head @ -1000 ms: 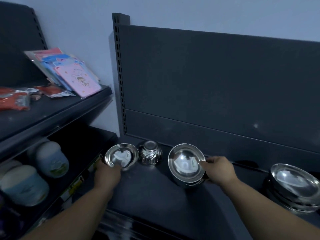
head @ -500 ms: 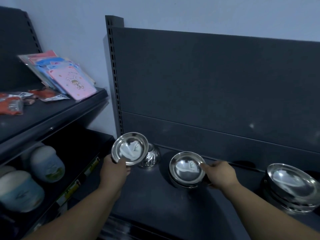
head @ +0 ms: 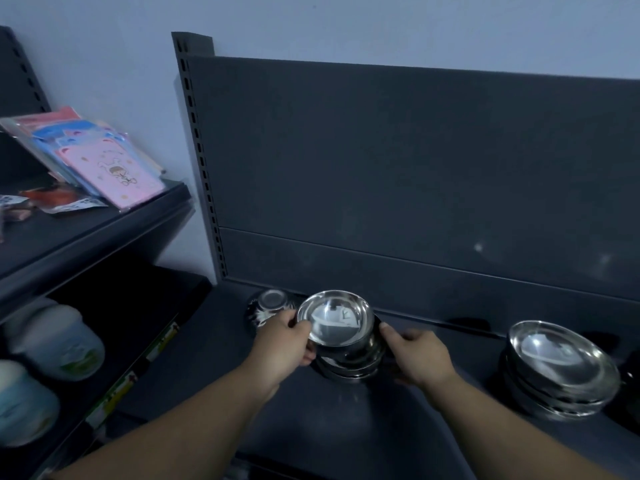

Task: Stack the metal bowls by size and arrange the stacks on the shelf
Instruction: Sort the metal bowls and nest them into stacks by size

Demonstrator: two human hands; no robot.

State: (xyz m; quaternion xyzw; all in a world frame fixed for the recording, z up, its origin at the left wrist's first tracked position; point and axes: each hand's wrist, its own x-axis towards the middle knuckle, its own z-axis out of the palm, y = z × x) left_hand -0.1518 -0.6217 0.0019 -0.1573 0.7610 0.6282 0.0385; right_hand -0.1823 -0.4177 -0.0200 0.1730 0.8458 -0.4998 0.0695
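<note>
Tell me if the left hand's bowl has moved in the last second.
Yes. The small bowl went right: from left of the upturned ribbed bowl to right of it, over the middle stack.

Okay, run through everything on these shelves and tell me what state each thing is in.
Top bowl: upright atop the middle stack, gripped by the left hand.
Middle stack: nested upright, right hand holding its side.
Patterned bowl: upside down, untouched.
Large stack: nested upright, untouched.
Pink packet: leaning, upper shelf.

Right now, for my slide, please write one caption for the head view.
The left hand holds a metal bowl atop the middle stack, right hand grips it; wider stack at right.
</note>
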